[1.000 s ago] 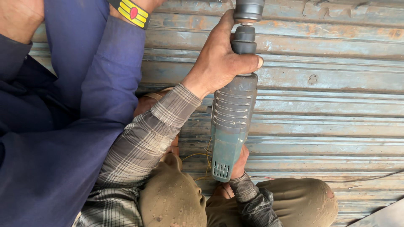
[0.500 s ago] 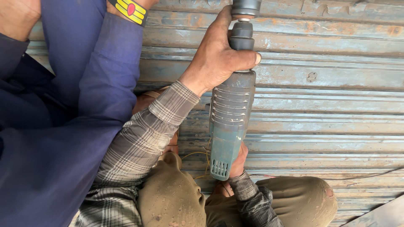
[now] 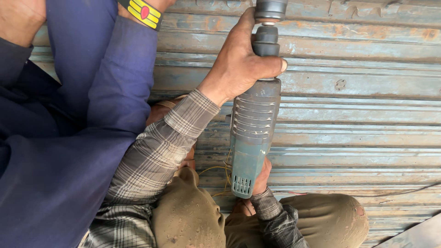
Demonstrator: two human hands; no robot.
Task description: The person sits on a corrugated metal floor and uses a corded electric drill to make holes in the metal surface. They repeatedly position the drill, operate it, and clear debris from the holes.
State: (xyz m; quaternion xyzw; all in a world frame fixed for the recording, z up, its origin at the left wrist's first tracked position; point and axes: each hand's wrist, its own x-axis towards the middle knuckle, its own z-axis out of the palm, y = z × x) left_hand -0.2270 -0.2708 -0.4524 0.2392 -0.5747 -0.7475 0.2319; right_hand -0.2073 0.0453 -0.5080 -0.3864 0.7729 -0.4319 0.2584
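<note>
A grey-green power drill points away from me, its black chuck against a rusty corrugated metal shutter. My left hand, in a plaid sleeve, is wrapped around the drill's neck just behind the chuck. My right hand holds the rear of the drill from below and is mostly hidden behind its body. The drill bit's tip is out of view past the top edge.
A co-worker in dark blue clothing stands close on my left, one arm with a yellow wristband raised towards the shutter. My khaki-clad knees are at the bottom. Thin wires lie near the drill's rear.
</note>
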